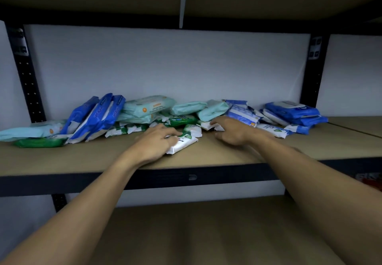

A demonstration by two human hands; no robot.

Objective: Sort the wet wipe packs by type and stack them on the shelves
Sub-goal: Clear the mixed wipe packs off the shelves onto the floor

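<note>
Fibreboard, tan and matt, forms the lower shelf (186,233) nearest me. Both forearms pass over it to the shelf (206,157) above, the same board set in a dark steel frame.

The left hand (155,143) lies over a white pack (184,144) near the front edge, fingers curled across its top in a grip. That pack sits clear of the heap, likely so its green print can be matched to others. The right hand (229,130) reaches a little further in, fingertips on a second white pack (208,125) that looks like the same sort. Whether it pinches the pack or only touches it, I cannot tell.

Behind them the unsorted packs sprawl along the back, soft pillows of glossy film that slump against one another. Blue packs (99,116) lean on edge at the left, beside a flat green pack (39,142). Plumper teal packs (148,105) pile in the middle. A blue stack (293,113) lies flat at the right, the one tidy group. Film this slick probably slides, so flat stacking looks wise.

A plain pale wall (165,62) closes the back.
</note>
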